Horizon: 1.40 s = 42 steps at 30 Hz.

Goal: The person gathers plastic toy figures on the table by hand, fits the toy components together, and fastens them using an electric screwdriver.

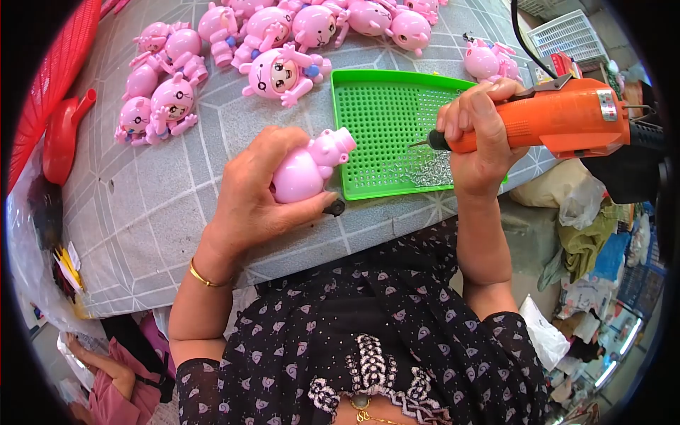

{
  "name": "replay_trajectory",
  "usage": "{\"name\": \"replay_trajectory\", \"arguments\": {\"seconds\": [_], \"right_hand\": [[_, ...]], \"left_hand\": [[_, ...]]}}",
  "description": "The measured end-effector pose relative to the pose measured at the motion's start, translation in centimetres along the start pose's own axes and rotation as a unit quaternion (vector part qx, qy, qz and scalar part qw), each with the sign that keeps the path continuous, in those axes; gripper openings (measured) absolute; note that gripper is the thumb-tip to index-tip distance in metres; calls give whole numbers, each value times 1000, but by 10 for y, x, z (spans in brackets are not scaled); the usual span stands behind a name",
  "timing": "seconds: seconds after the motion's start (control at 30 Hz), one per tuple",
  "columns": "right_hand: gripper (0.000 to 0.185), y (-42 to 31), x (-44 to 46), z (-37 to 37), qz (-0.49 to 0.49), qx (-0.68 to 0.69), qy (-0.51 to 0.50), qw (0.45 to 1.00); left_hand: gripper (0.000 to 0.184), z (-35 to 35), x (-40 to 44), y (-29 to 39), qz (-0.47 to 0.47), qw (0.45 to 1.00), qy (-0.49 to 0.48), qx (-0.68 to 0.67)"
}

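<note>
My left hand (255,191) is wrapped around a glossy pink toy figure (299,177), tilted with its narrow end toward the upper right. Near my left thumb, a small black piece (334,207) sticks out; I cannot make out what it belongs to. My right hand (482,134) grips an orange electric screwdriver (545,120), its thin bit pointing left over a green perforated tray (368,193). Small silver screws (433,171) lie heaped in the tray's near right part, below the bit. The bit and the toy are apart.
Several pink toy figures (280,73) lie along the table's far side, with one more (489,60) behind the tray. At the left stand a red funnel-like piece (64,138) and a red mesh basket (60,64). Another person's arm (106,365) shows at lower left.
</note>
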State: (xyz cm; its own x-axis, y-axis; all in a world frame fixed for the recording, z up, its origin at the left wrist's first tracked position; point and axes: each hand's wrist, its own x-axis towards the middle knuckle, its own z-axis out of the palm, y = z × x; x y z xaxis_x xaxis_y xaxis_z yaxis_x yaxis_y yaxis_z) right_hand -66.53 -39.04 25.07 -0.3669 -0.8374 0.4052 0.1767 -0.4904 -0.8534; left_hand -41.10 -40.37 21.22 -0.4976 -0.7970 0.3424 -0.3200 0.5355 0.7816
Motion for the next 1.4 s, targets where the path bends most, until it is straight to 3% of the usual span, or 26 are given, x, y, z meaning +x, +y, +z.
{"name": "replay_trajectory", "arguments": {"seconds": [0.17,0.37,0.43,0.77,0.93,1.0,1.23,1.4], "right_hand": [[16,5,4,-5,-12,14,-1,1000],[15,5,4,-5,-15,15,4,1000],[15,6,3,-5,-16,25,9,1000],[12,8,0,-15,-34,19,-38,999],[13,7,1,-16,-40,-21,-62,997],[17,8,2,-16,-39,53,-48,997],[21,10,-5,-18,-45,65,-80,994],[17,5,-4,-9,-13,38,-31,999]], "left_hand": [[55,-1,4,4,34,999,16,-3],[57,-1,3,4,12,1000,3,-5],[57,-1,1,6,-41,999,6,-33],[57,0,2,1,-56,997,7,-61],[58,1,4,-2,-25,998,13,-56],[58,2,4,-2,-30,997,14,-63],[58,0,5,-2,-26,998,13,-59],[57,1,7,0,-7,999,14,-38]]}}
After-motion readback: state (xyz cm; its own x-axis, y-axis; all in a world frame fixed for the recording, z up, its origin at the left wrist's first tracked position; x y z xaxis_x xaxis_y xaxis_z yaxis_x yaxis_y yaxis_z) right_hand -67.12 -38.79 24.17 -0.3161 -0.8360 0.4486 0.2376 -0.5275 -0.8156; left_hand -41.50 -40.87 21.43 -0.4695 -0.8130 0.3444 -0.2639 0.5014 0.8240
